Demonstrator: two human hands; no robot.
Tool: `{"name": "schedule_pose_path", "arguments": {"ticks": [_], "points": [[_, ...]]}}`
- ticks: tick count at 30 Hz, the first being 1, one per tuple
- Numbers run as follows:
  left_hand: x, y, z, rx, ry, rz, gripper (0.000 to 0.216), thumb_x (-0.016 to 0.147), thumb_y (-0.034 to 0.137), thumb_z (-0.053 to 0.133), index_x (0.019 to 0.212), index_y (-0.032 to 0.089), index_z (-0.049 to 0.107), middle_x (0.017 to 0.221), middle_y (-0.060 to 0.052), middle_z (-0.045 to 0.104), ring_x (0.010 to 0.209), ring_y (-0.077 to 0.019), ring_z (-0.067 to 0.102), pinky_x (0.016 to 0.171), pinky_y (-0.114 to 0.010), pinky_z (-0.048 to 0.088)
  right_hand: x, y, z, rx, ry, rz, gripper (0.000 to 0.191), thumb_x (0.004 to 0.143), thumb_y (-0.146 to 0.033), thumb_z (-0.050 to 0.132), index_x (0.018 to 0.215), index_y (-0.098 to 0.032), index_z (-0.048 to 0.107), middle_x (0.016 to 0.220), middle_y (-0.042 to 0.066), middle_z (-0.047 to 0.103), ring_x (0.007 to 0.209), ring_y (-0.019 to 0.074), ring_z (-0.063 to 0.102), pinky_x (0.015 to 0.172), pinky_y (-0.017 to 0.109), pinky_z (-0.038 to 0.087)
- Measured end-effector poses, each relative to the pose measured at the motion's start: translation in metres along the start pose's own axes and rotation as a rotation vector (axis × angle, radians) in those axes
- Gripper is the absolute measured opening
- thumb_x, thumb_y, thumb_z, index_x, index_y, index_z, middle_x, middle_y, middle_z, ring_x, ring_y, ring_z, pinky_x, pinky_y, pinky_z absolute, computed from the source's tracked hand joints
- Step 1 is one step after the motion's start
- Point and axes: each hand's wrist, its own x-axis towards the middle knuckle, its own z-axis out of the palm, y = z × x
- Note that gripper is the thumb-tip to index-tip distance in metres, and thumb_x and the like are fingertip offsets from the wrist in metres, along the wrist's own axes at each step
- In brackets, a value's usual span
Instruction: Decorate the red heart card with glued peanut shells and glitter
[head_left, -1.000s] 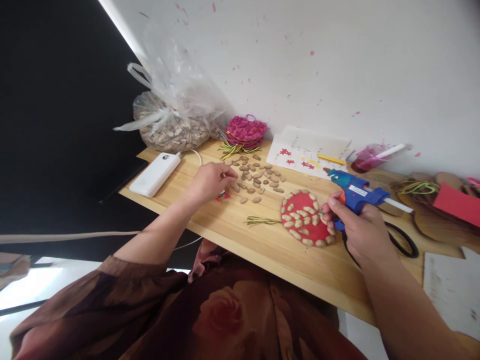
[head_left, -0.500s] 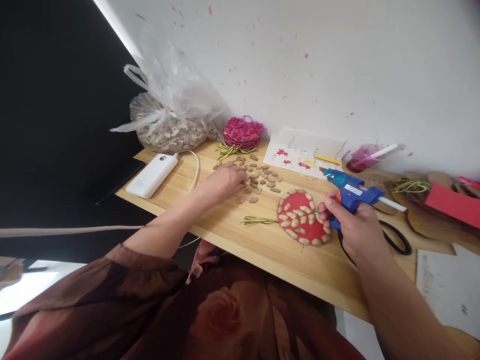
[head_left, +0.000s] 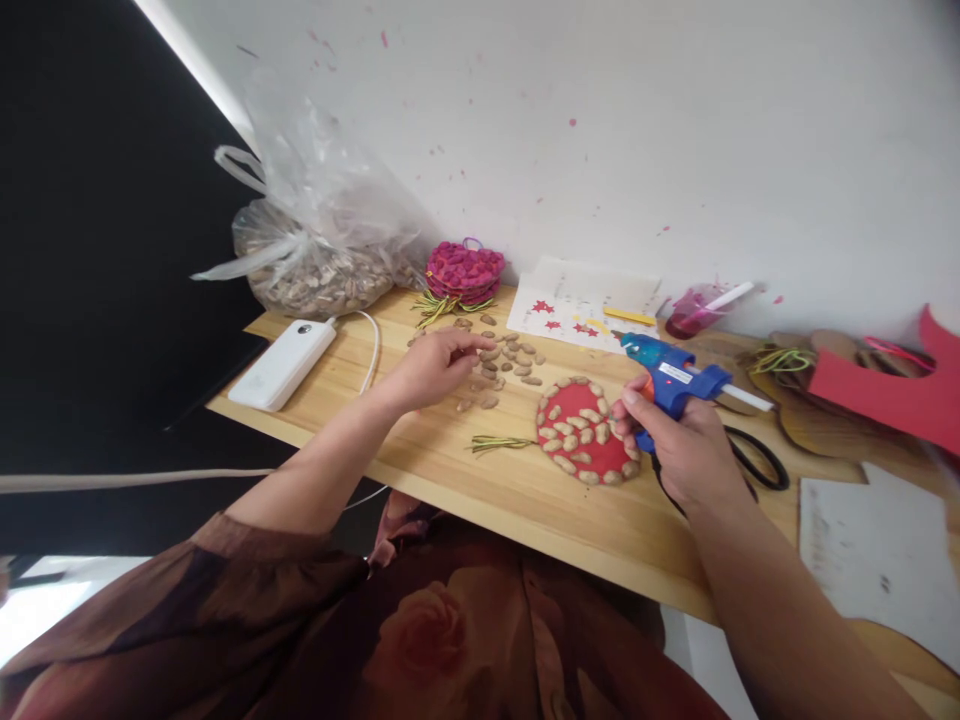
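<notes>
My left hand point(head_left: 441, 368) is over loose peanuts point(head_left: 523, 358) on the wooden table, its index finger stretched out and the thumb apart below it. No peanut shows clearly between its fingers. In my right hand point(head_left: 694, 445) is a blue hot glue gun point(head_left: 675, 375), nozzle pointing left, with a white glue stick point(head_left: 748, 397) out of its back. Below the gun lies a round red disc point(head_left: 609, 458), rimmed with peanuts and with more rows across its middle. A striped cord tassel point(head_left: 501, 443) extends from the disc's left side.
A plastic bag point(head_left: 322, 275) of peanuts and a white power bank point(head_left: 281, 365) are at left. Against the wall stand a pink peanut-covered craft point(head_left: 466, 272), a paper sheet point(head_left: 559, 280) with red stars, and a cup point(head_left: 690, 312). Red card point(head_left: 862, 390) and cardboard lie right.
My left hand has lifted slightly and its index finger has straightened away from the peanuts. My right hand still holds the glue gun. The whole view has shifted a little.
</notes>
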Motion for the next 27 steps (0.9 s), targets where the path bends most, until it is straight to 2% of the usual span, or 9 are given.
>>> {"name": "schedule_pose_path", "arguments": {"ticks": [4, 8, 12, 15, 17, 20, 23, 27], "points": [[-0.003, 0.025, 0.018, -0.634, -0.106, -0.128, 0.025, 0.083, 0.030, 0.073, 0.103, 0.016, 0.067, 0.078, 0.000, 0.065, 0.070, -0.0117, 0.062, 0.067, -0.024, 0.052, -0.004, -0.002, 0.002, 0.004, -0.043, 0.000, 0.035, 0.072, -0.044, 0.086, 0.088, -0.023, 0.063, 0.067, -0.001, 0.068, 0.054, 0.0132, 0.060, 0.043, 0.022, 0.043], [-0.004, 0.045, 0.050, -0.867, -0.207, -0.157, 0.027, 0.081, 0.030, 0.080, 0.098, 0.016, 0.064, 0.079, 0.001, 0.065, 0.072, -0.0096, 0.064, 0.070, -0.022, 0.053, -0.005, 0.001, 0.002, -0.008, -0.100, -0.009, 0.033, 0.076, -0.042, 0.083, 0.091, -0.022, 0.062, 0.071, 0.000, 0.071, 0.054, 0.0128, 0.062, 0.046, 0.024, 0.045], [-0.003, 0.056, 0.077, -0.914, -0.219, -0.087, 0.024, 0.082, 0.028, 0.081, 0.097, 0.016, 0.066, 0.085, 0.000, 0.069, 0.078, -0.0096, 0.066, 0.076, -0.023, 0.054, -0.004, 0.005, 0.000, -0.015, -0.152, -0.004, 0.034, 0.076, -0.039, 0.082, 0.097, -0.022, 0.062, 0.063, -0.003, 0.070, 0.052, 0.0127, 0.061, 0.049, 0.025, 0.047], [-0.002, 0.062, 0.090, -0.927, -0.253, -0.031, 0.023, 0.081, 0.027, 0.081, 0.095, 0.015, 0.067, 0.091, -0.002, 0.073, 0.085, -0.0129, 0.070, 0.082, -0.026, 0.056, -0.005, 0.003, 0.001, 0.014, -0.168, -0.004, 0.036, 0.074, -0.037, 0.083, 0.097, -0.022, 0.060, 0.062, -0.005, 0.069, 0.053, 0.0128, 0.062, 0.050, 0.025, 0.048], [-0.002, 0.064, 0.094, -0.930, -0.275, -0.026, 0.023, 0.082, 0.029, 0.081, 0.095, 0.015, 0.067, 0.092, -0.004, 0.075, 0.087, -0.0158, 0.073, 0.086, -0.029, 0.057, -0.005, 0.001, 0.001, 0.024, -0.164, -0.012, 0.036, 0.073, -0.035, 0.083, 0.097, -0.022, 0.059, 0.066, -0.005, 0.070, 0.055, 0.0125, 0.063, 0.051, 0.025, 0.049], [-0.004, 0.067, 0.097, -0.896, -0.220, -0.045, 0.026, 0.080, 0.032, 0.081, 0.095, 0.016, 0.067, 0.091, -0.005, 0.077, 0.086, -0.0177, 0.074, 0.086, -0.032, 0.058, -0.006, 0.000, 0.001, 0.022, -0.167, -0.034, 0.034, 0.074, -0.034, 0.082, 0.098, -0.023, 0.059, 0.068, -0.004, 0.071, 0.056, 0.0126, 0.064, 0.052, 0.025, 0.050], [-0.005, 0.068, 0.098, -0.820, -0.139, -0.067, 0.027, 0.078, 0.034, 0.082, 0.094, 0.016, 0.069, 0.090, -0.004, 0.076, 0.083, -0.0168, 0.073, 0.084, -0.032, 0.058, -0.006, 0.001, 0.000, 0.003, -0.166, -0.046, 0.033, 0.075, -0.032, 0.081, 0.098, -0.023, 0.060, 0.073, -0.004, 0.072, 0.057, 0.0129, 0.065, 0.053, 0.026, 0.051], [-0.007, 0.068, 0.101, -0.779, -0.103, -0.095, 0.027, 0.077, 0.035, 0.081, 0.091, 0.016, 0.069, 0.089, -0.005, 0.076, 0.080, -0.0152, 0.071, 0.080, -0.029, 0.058, -0.006, 0.002, 0.000, -0.030, -0.138, -0.076, 0.032, 0.074, -0.031, 0.081, 0.098, -0.023, 0.061, 0.079, -0.003, 0.073, 0.057, 0.0118, 0.064, 0.054, 0.027, 0.053]]}}
